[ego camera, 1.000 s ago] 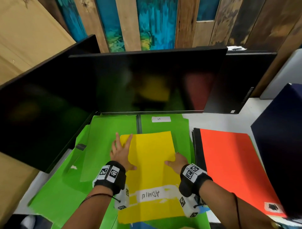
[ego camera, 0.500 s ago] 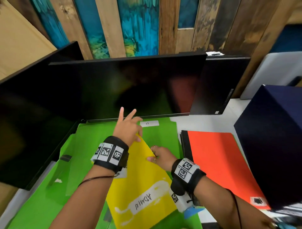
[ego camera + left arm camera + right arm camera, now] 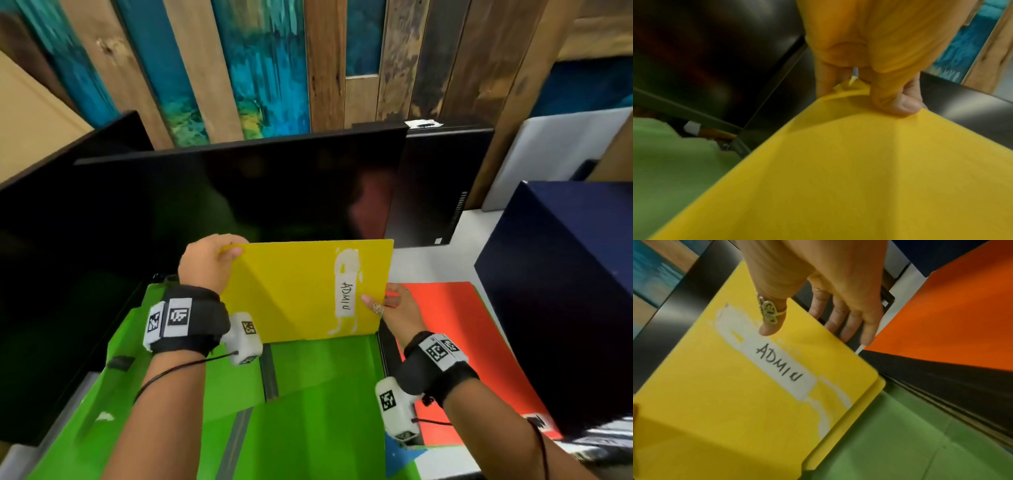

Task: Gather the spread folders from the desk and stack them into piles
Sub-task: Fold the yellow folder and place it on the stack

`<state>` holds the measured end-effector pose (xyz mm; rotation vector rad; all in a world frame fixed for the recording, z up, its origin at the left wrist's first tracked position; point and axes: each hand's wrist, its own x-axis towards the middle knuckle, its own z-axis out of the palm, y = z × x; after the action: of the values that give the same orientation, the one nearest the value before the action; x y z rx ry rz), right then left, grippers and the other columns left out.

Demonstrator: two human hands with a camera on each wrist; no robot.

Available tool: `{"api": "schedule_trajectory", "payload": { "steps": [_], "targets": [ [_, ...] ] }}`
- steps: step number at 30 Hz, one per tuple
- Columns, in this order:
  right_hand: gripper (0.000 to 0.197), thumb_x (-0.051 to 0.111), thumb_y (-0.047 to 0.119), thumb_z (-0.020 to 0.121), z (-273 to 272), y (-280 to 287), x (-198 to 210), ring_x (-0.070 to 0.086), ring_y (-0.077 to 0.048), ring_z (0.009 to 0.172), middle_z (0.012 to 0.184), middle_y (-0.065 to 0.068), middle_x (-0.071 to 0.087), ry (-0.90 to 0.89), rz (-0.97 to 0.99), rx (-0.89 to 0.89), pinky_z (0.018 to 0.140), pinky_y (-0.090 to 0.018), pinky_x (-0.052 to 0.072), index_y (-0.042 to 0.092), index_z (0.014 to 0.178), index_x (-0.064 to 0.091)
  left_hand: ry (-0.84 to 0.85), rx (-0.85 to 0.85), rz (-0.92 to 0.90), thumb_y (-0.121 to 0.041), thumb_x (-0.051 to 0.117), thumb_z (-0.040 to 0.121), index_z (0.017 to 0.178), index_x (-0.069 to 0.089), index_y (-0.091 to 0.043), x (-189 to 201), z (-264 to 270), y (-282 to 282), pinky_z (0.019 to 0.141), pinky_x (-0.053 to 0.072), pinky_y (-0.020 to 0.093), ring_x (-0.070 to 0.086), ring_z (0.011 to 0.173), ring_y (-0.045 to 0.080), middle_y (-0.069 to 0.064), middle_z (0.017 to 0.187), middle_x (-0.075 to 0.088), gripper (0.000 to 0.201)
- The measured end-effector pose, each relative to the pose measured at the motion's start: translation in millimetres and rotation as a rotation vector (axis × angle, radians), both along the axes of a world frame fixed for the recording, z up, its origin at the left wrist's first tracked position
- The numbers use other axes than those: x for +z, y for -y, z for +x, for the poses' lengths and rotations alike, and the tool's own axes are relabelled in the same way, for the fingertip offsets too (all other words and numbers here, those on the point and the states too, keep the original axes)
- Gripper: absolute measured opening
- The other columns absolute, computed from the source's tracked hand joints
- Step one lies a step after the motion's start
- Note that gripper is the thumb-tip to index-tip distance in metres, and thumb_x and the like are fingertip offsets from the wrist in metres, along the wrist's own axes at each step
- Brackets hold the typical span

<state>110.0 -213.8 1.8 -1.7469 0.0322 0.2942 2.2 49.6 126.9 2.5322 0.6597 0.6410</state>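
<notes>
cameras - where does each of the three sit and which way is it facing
Head: on the head, looking down over both forearms at the yellow folder on edge upon green folders.
Left wrist: along the left hand pinching the folder's corner.
Right wrist: along the right hand, thumb by the ADMIN label.
All share the yellow folder.

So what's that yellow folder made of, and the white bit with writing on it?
The yellow folder looks like thin matte card: it creases where the left hand pinches its corner and shows no shine. The white label reading ADMIU looks like paper stuck on, with torn white scraps around it. The right hand pinches that end.
</notes>
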Motion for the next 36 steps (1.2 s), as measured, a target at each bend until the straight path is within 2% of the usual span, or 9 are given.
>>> {"api": "schedule_trajectory", "payload": {
  "steps": [5,8,14,17,22,26,29,32,36],
  "targets": [
    [0.065,0.082,0.043,0.064,10,17,-8,0.044,-0.026,0.12,0.125,-0.014,0.047,0.099,-0.276,-0.162,0.099,-0.031,0.036,0.016,0.117,0.054,0.007,0.087,-0.202,-0.013,0.059,0.088,0.104,0.07,-0.012,-34,-2,0,0.082,0.046,0.034,0.062,0.092,0.031,0.016,0.1,0.07,0.02],
    [0.071,0.076,0.045,0.07,6,23,-10,0.049,-0.025,0.116,0.127,-0.011,0.05,-0.095,-0.096,-0.087,0.1,-0.037,0.04,0.015,0.125,0.044,0.112,0.047,-0.425,-0.003,0.053,0.09,0.109,0.064,0.0,-45,-3,2,0.088,0.044,0.034,0.056,0.093,0.02,0.018,0.108,0.066,0.023],
    [0.057,0.068,0.026,0.084,2,25,-8,0.055,-0.024,0.115,0.126,-0.001,0.057,-0.143,0.235,-0.009,0.093,-0.046,0.046,0.021,0.134,0.041,0.029,0.001,-0.639,-0.011,0.049,0.093,0.101,0.064,-0.013,-81,17,38,0.091,0.048,0.053,0.061,0.1,0.037,0.019,0.107,0.066,0.017],
    [0.062,0.077,0.019,0.075,16,49,-6,0.057,-0.032,0.114,0.121,-0.013,0.059,-0.062,-0.024,-0.249,0.094,-0.041,0.046,0.005,0.126,0.046,-0.158,-0.064,-0.651,-0.019,0.051,0.093,0.094,0.061,-0.029,-98,25,69,0.088,0.05,0.04,0.061,0.093,0.026,0.009,0.103,0.065,0.014],
    [0.074,0.066,0.013,0.085,35,102,-24,0.035,-0.039,0.132,0.142,-0.028,0.036,-0.104,-0.471,-0.368,0.105,-0.043,0.031,-0.002,0.143,0.023,-0.575,-0.267,-0.537,-0.019,0.063,0.086,0.112,0.064,-0.008,-120,35,133,0.087,0.048,0.027,0.063,0.101,0.024,0.01,0.109,0.068,0.028],
    [0.073,0.061,0.023,0.089,40,120,-35,0.034,-0.041,0.132,0.142,-0.028,0.035,-0.172,-0.706,-0.251,0.107,-0.043,0.032,-0.001,0.145,0.021,-0.687,-0.316,-0.638,-0.006,0.067,0.082,0.105,0.065,0.008,-143,40,174,0.072,0.056,0.035,0.061,0.059,0.02,0.014,0.073,0.068,0.027],
    [0.094,0.06,0.044,0.086,39,125,-33,0.011,-0.035,0.144,0.155,-0.022,0.005,-0.27,-0.859,-0.013,0.115,-0.042,0.019,0.009,0.15,0.0,-0.743,-0.378,-0.678,-0.003,0.068,0.08,0.108,0.062,0.004,-154,40,203,0.077,0.057,0.037,0.061,0.077,0.02,0.015,0.087,0.066,0.03],
    [0.102,0.06,0.053,0.083,39,131,-45,-0.006,-0.035,0.145,0.156,-0.015,-0.016,-0.368,-1.024,0.2,0.117,-0.046,0.012,0.016,0.15,-0.008,-0.855,-0.436,-0.601,-0.012,0.072,0.077,0.065,0.045,-0.024,-163,40,220,0.084,0.056,0.042,0.064,0.085,0.021,0.01,0.083,0.062,0.032],
    [0.103,0.059,0.05,0.083,41,133,-46,-0.006,-0.037,0.144,0.156,-0.018,-0.012,-0.426,-1.107,0.242,0.117,-0.047,0.012,0.01,0.149,-0.009,-0.794,-0.393,-0.42,-0.044,0.056,0.088,0.099,0.06,-0.016,-169,47,220,0.097,0.047,0.035,0.056,0.116,0.029,0.011,0.111,0.059,0.03]
  ]
}}
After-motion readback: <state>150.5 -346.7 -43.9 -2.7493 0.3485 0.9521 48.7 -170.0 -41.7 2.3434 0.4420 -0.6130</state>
